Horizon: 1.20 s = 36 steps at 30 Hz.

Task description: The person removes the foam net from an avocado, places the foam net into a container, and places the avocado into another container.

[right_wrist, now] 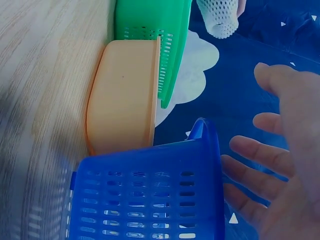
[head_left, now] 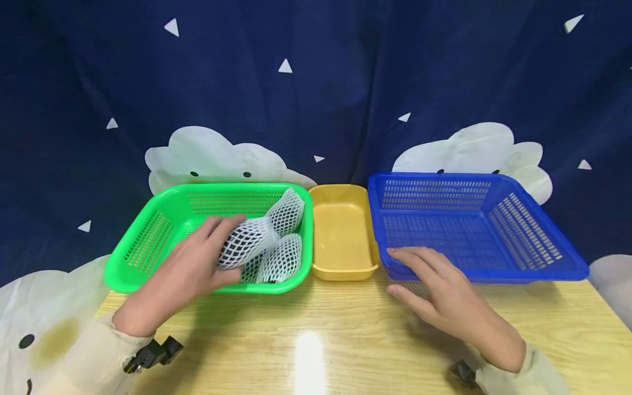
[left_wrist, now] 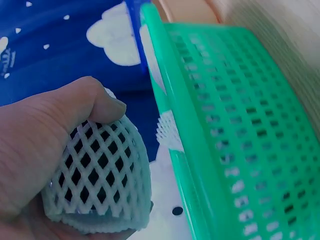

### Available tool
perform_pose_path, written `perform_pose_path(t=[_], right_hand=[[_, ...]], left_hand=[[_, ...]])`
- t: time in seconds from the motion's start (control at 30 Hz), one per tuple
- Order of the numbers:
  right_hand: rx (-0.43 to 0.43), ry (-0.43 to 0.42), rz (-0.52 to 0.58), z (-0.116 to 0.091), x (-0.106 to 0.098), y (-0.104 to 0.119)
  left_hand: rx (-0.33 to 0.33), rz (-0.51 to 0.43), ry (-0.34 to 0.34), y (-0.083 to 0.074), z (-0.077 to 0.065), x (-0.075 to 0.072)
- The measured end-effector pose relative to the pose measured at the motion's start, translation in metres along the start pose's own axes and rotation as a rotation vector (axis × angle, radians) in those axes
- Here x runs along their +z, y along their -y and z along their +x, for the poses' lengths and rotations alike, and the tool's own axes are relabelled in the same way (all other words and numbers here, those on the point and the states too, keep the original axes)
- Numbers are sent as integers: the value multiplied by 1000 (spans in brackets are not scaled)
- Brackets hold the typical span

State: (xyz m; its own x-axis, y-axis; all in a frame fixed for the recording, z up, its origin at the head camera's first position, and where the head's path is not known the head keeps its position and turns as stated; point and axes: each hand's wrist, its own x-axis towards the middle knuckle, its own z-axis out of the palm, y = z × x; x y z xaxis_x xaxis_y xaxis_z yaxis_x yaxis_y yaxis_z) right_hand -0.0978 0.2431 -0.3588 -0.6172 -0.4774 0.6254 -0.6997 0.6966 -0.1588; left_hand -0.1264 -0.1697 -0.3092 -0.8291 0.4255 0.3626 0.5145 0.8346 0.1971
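Observation:
My left hand grips a white foam net sleeve, thumb on one side and fingers on the other, over the green basket. Something dark shows through its mesh. In the left wrist view the held foam net sleeve hangs above the basket's rim, its frilled end showing. Several more white net sleeves lie at the basket's right end, one leaning on the wall. My right hand holds nothing, its fingers spread and slightly bent by the near left corner of the blue basket.
A yellow tray stands between the green and blue baskets. All three are in a row on a light wooden table. Behind them hangs a dark blue curtain with white clouds and triangles.

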Motion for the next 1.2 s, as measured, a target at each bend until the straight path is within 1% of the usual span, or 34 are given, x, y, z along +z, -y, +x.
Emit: perform_pose_path(t=[0.13, 0.23, 0.37, 0.47, 0.6, 0.7, 0.8, 0.93, 1.03, 1.2], right_hand=[[-5, 13, -12, 1, 1, 0], [-16, 10, -9, 0, 2, 1], [-41, -18, 11, 0, 4, 1], [-54, -39, 23, 2, 5, 2], [-45, -76, 29, 4, 5, 2], [-41, -85, 32, 3, 4, 3], [-49, -72, 30, 2, 3, 4], [-83, -49, 39, 0, 3, 6], [-96, -5, 64, -2, 5, 8], [-61, 93, 116, -4, 7, 12]], left_hand=[[27, -11, -25, -12, -3, 4], [53, -26, -14, -22, -3, 7], [79, -52, 1, -35, -2, 10], [95, -62, -1, -43, -3, 11], [122, -72, 1, -52, -5, 15], [135, -87, 15, -59, -8, 19], [146, -111, 37, -68, -12, 23], [165, -146, 77, -80, -16, 30], [172, -162, 108, -87, -18, 37], [161, -195, 161, -96, -22, 48]])
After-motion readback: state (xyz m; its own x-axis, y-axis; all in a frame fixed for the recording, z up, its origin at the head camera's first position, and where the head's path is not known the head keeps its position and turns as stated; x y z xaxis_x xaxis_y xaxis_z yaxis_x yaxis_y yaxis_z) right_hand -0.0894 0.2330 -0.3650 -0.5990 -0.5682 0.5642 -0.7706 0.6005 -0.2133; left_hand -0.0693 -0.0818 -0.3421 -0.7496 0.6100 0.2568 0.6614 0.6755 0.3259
